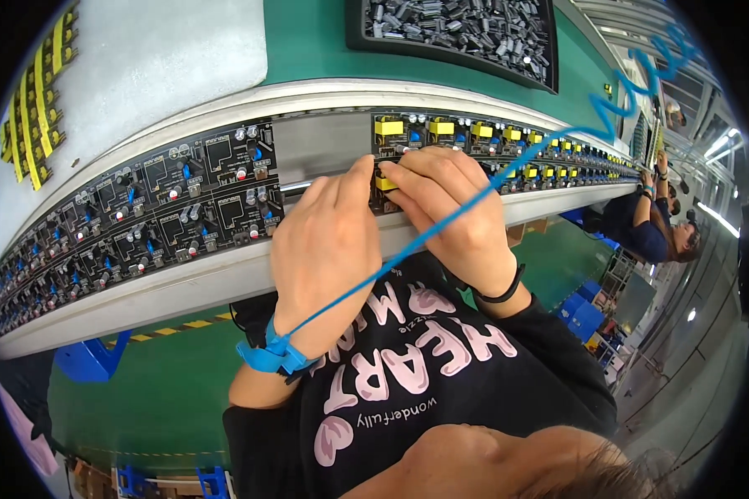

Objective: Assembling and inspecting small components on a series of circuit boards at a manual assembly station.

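Note:
My left hand (329,237) is over a gap in the line of boards. Its fingers are bent and held together, with the index fingertip by the left edge of a black circuit board (377,200); what they hold, if anything, is hidden. My right hand (462,208) pinches a small yellow transformer (382,180) at the near left corner of that board. A second yellow transformer (388,125) stands on the same board's far row. To the left of the gap lies another black board (216,170) with blue and silver parts and no yellow blocks.
A black bin (354,29) of small dark parts stands beyond the rail (316,96). Yellow-striped pieces (37,108) lie on a pale sheet (166,50) at far left. A coiled blue cord (508,170) crosses from my left wristband. Another person (653,220) works farther right.

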Demonstrator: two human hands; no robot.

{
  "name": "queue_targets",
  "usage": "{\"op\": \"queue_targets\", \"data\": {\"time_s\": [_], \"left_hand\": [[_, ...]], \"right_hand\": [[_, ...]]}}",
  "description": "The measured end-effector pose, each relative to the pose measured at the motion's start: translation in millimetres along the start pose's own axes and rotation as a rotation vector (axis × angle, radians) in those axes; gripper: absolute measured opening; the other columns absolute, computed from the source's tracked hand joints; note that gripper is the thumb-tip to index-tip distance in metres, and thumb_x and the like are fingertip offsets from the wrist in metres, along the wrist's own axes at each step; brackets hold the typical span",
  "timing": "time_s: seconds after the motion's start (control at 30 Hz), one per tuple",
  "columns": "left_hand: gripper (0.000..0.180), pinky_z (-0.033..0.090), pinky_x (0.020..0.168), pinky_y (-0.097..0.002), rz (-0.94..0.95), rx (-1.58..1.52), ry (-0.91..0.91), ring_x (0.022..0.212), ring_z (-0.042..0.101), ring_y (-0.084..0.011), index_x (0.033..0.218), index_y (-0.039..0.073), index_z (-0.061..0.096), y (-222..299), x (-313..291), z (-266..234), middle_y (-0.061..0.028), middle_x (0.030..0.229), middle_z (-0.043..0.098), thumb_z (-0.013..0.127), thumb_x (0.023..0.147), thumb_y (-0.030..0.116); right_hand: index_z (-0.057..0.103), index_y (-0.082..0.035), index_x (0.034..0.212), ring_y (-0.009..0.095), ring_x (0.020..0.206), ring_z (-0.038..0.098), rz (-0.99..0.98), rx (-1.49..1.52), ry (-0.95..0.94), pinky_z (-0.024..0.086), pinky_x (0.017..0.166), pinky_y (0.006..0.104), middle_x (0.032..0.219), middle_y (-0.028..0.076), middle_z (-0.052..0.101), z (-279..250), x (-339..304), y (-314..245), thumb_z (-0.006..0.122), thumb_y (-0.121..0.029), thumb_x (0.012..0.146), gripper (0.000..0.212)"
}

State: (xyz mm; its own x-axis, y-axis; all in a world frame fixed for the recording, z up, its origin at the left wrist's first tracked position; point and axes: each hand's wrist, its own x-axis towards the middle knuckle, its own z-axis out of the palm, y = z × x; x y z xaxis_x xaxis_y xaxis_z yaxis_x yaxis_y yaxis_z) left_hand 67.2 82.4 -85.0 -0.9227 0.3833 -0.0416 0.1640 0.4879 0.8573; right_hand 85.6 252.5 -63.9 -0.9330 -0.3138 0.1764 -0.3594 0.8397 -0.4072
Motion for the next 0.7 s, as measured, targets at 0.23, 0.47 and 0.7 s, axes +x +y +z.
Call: {"op": "queue_targets", "data": {"time_s": [0.23, 0.47, 0.7], "left_hand": [[0.033, 0.052, 0.072, -0.0439, -0.005, 0.122, -0.06, 0.085, 0.066, -0.0358, 0.123, 0.001, 0.063, 3, -5, -2, -0.0174, 0.092, 0.069, 0.056, 0.091, -0.001], [0.034, 0.052, 0.073, -0.0432, 0.038, 0.232, -0.027, 0.086, 0.067, -0.036, 0.126, 0.002, 0.063, 2, -3, 9, -0.0184, 0.095, 0.07, 0.055, 0.093, 0.001], [0.034, 0.053, 0.076, -0.0455, 0.083, 0.288, 0.006, 0.088, 0.067, -0.0384, 0.126, -0.001, 0.061, 8, -6, 8, -0.0207, 0.096, 0.069, 0.055, 0.093, 0.0]], "right_hand": [[0.07, 0.0, 0.108, 0.032, 0.092, 0.066, 0.042, 0.106, 0.142, 0.053, 0.08, 0.0388, 0.102, 0.012, 0.069, -23, -22, 9, 0.071, 0.008, 0.075, 0.035], [0.07, -0.006, 0.117, 0.032, 0.107, 0.063, 0.085, 0.046, 0.189, 0.049, 0.091, 0.0426, 0.118, 0.01, 0.067, -30, -59, 31, 0.07, 0.005, 0.077, 0.041], [0.067, -0.014, 0.126, 0.032, 0.132, 0.05, 0.008, -0.056, 0.12, 0.036, 0.111, 0.0474, 0.137, 0.01, 0.057, -15, -44, 16, 0.071, -0.005, 0.078, 0.049]]}}
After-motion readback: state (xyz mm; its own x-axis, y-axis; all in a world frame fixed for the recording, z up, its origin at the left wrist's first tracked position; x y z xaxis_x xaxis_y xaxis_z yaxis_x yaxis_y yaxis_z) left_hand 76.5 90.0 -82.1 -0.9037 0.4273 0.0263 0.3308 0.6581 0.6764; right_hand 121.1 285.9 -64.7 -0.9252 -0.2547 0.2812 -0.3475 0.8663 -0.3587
